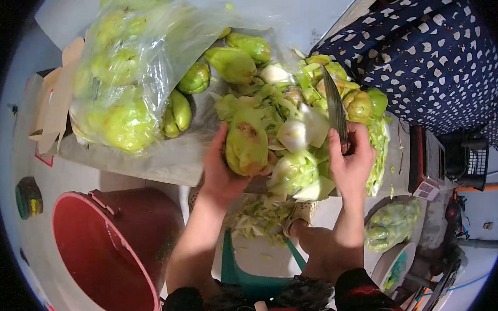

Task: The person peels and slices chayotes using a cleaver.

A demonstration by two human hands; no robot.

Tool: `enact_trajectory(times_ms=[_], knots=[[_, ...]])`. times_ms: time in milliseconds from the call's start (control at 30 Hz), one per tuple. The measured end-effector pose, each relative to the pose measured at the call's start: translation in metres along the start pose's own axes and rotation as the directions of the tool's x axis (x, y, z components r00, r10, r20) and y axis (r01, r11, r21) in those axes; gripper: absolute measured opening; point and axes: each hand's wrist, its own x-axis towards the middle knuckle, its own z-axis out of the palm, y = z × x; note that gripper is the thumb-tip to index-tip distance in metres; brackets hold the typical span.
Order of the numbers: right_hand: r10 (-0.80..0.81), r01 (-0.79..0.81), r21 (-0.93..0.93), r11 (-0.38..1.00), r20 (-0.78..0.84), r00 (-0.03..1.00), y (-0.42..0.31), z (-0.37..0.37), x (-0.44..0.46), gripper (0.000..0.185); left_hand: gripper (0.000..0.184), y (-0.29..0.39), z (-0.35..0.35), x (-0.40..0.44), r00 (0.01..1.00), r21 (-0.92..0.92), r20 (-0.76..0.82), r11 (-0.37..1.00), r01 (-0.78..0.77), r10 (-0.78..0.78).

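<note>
My left hand (pixel 223 168) is wrapped round a green chayote (pixel 247 141) with a brown blemish on its skin, held over the front edge of the table. In my right hand (pixel 351 160) is a knife (pixel 333 101), its dark blade pointing up and away from me. Between the hands lie pale peeled chayotes (pixel 292 135) among a heap of green peelings (pixel 251 108). Unpeeled chayotes (pixel 231 64) rest behind the heap, and more (pixel 358 106) sit beside the knife blade. My right fingers partly hide the knife's handle.
A clear plastic bag (pixel 124 78) full of chayotes fills the table's left side. On the floor stand a red bucket (pixel 152 218) at left, and a bagged pile of chayotes (pixel 393 223) and a white bucket (pixel 397 267) at right. Peelings (pixel 260 218) litter the floor below. Dark patterned cloth (pixel 425 57) hangs at upper right.
</note>
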Motion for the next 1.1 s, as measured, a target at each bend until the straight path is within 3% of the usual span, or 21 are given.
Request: enact_trajectory(times_ms=[67,200,500,600,667,800,867,967,1067,1100], knots=[[-0.023,0.024,-0.057,0.998,0.015,1.0,0.003,0.005,0.001,0.02,0.06,-0.004,-0.018,0.004,0.987,0.025,0.146,0.998,0.062,-0.065],[-0.059,0.063,-0.109,0.992,0.039,0.998,0.003,0.011,-0.002,0.019,0.057,-0.009,-0.013,0.006,0.99,0.109,0.046,0.986,0.13,-0.135],[-0.138,0.138,0.014,0.99,0.069,0.988,-0.027,0.023,-0.024,0.02,0.063,-0.004,0.008,0.004,0.997,0.129,-0.059,0.99,0.052,-0.045],[-0.176,0.174,0.037,0.984,0.051,0.983,-0.023,0.03,-0.028,0.02,0.06,-0.001,0.008,0.004,0.994,0.02,-0.087,0.998,0.062,-0.06],[-0.171,0.169,0.054,0.984,0.048,0.984,-0.024,0.032,-0.03,0.02,0.059,-0.001,0.006,0.008,0.996,-0.089,-0.09,0.995,-0.034,0.026],[-0.2,0.196,0.055,0.979,0.082,0.976,-0.026,0.034,-0.031,0.02,0.057,0.005,0.014,0.007,0.995,-0.074,-0.068,0.994,-0.081,0.076],[-0.197,0.193,0.054,0.98,0.084,0.977,-0.027,0.035,-0.031,0.021,0.048,0.008,0.019,0.006,0.983,0.133,-0.086,0.98,-0.149,0.161],[-0.19,0.186,0.058,0.981,0.081,0.978,-0.028,0.034,-0.03,0.02,0.039,0.011,0.013,0.006,0.985,0.231,-0.05,0.962,-0.148,0.164],[-0.154,0.149,0.063,0.987,0.088,0.984,-0.031,0.031,-0.032,0.019,0.036,0.005,0.006,0.005,0.986,0.093,-0.051,0.984,-0.154,0.16],[-0.218,0.215,0.05,0.975,0.067,0.974,-0.029,0.031,-0.033,0.018,0.036,0.004,0.007,0.005,0.986,0.097,-0.045,0.983,-0.154,0.159]])
